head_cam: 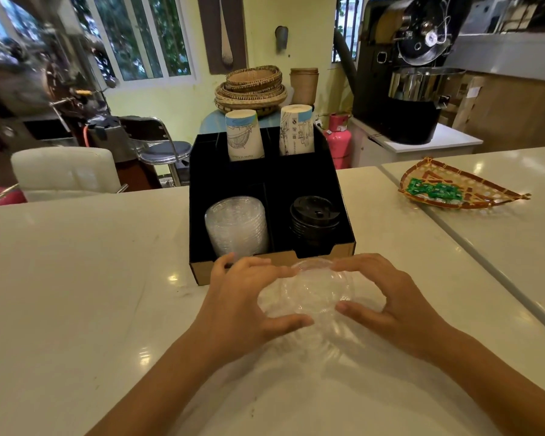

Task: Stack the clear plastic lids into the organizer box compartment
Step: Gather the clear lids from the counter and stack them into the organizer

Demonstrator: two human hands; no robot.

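While both hands cup it, a small stack of clear lids (309, 294) sits on the white counter (76, 278), just in front of the black box (340, 196). Left hand (243, 297) and right hand (390, 297) curl half-closed around its sides. More clear lids (236, 225) fill the front-left compartment; black lids (315, 218) front-right.
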